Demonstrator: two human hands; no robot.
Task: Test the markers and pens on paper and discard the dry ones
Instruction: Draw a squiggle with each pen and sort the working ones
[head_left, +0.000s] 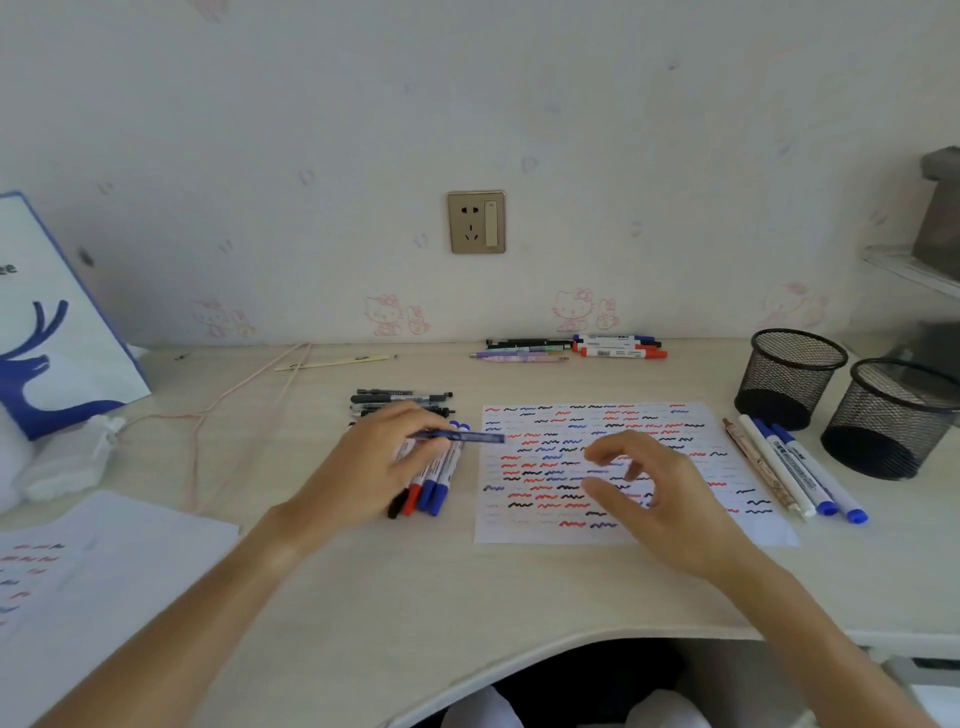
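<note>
My left hand (374, 467) pinches a dark blue pen (467, 436) and holds it level above a pile of markers (426, 483) with red, blue and black caps. Black pens (402, 401) lie just behind that pile. The pen's tip points right, over the left edge of the test paper (613, 470), which is covered in red, blue and black squiggles. Over the paper's middle hovers my right hand (654, 499), fingers loosely curled and holding nothing.
Three markers and a brown pen (795, 473) lie right of the paper. Two black mesh cups (789, 379) (891, 418) stand at the right. More pens and markers (571, 347) lie by the wall. Scribbled sheets (93, 571) and a white-blue bag (52, 322) sit left.
</note>
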